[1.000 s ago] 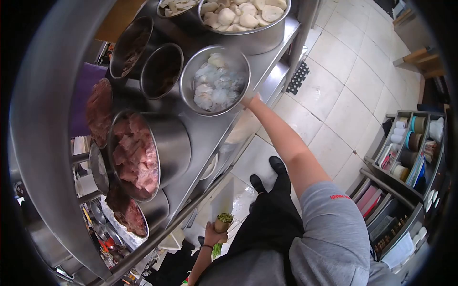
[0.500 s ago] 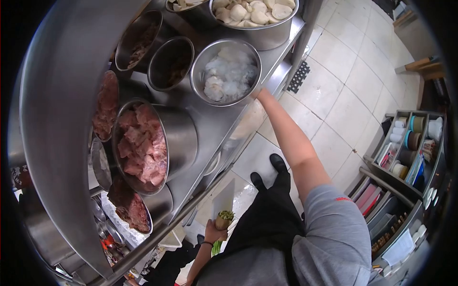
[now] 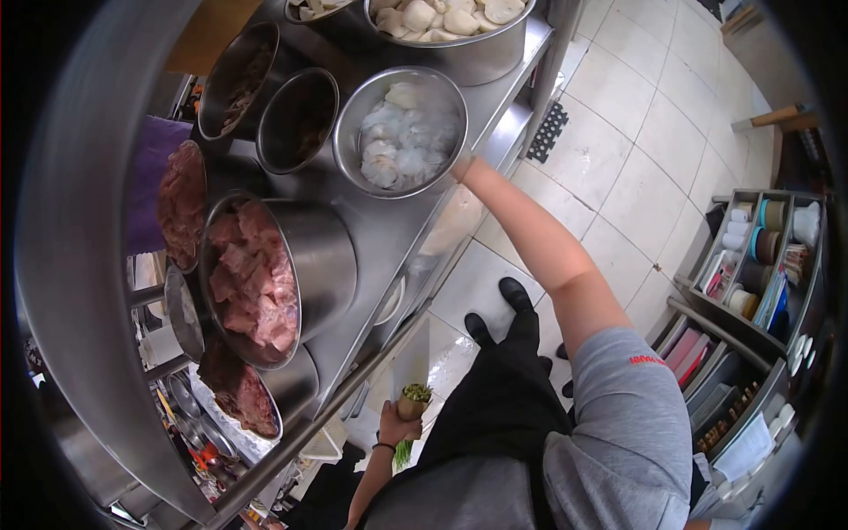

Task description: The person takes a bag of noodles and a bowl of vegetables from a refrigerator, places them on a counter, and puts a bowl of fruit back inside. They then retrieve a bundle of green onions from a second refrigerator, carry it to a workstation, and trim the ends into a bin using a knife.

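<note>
My right hand (image 3: 460, 168) reaches out to the lower right rim of a round steel bowl (image 3: 352, 170). It grips the bowl there; most of its fingers are hidden under or behind the edge. Pale, translucent peeled shrimp (image 3: 406, 141) lie in the bowl. Down by my left side, my left hand (image 3: 397, 426) is closed around a bundle of green stalks (image 3: 413, 402) in a brownish wrap. Cut ends show at its top and green leaves below the hand. Beside the bundle is a pale flat shape (image 3: 412, 353) I cannot identify.
The steel shelf (image 3: 375, 247) holds a deep pot of meat chunks (image 3: 252, 283), a dark bowl (image 3: 298, 119) and a pot of white mushroom-like pieces (image 3: 442, 22). A metal post (image 3: 88, 221) curves along the left. A drawer rack (image 3: 751, 283) stands right on the tiled floor (image 3: 609, 159).
The view has shifted slightly, bringing a purple cloth into sight at left. The shrimp look differently arranged and clearer. Both hands keep their holds.
</note>
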Available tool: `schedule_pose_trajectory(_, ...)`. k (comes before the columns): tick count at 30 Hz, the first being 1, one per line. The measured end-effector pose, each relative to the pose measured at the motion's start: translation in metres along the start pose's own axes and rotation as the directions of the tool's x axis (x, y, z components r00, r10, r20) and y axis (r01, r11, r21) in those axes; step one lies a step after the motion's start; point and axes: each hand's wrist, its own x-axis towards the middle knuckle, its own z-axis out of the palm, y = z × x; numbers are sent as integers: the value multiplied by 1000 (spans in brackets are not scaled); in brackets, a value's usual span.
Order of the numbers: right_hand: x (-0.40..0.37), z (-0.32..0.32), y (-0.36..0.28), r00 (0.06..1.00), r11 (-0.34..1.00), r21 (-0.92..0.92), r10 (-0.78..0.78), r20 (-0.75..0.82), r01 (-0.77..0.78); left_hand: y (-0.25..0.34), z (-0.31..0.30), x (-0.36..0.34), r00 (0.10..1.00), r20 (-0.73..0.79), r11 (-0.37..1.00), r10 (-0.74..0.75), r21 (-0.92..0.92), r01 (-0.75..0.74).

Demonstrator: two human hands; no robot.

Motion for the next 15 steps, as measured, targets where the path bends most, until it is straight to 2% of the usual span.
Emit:
schedule_pose_trajectory(3, 4, -49, 45, 995, 933, -355, -83, -63, 55, 6, -1, 0, 1000, 2, 1000, -2, -8, 2)
schedule_pose_trajectory(5, 8, -87, 89, 983, 788, -615, -104, -152, -11, -2, 5, 0, 1000, -3, 999, -7, -50, 7)
schedule_pose_trajectory(7, 9, -119, 140, 970, 608, -789, -125, -207, -90, 0, 5, 0, 1000, -9, 996, -11, -90, 11)
schedule_pose_trajectory(9, 11, -139, 191, 960, 466, -873, -148, -238, -144, 16, -3, -3, 997, 44, 988, -59, -142, 65)
schedule_pose_trajectory(12, 16, -160, 251, 948, 324, -928, -192, -254, -183, 0, 8, -2, 999, 25, 993, -32, -114, 35)
schedule_pose_trajectory(14, 13, -164, 250, 945, 296, -938, -211, -249, -181, 10, 3, -5, 998, 30, 997, -52, -63, 54)
schedule_pose_trajectory(15, 8, -158, 228, 939, 354, -904, -152, -307, -238, 15, 3, -5, 997, 34, 997, -71, -14, 71)
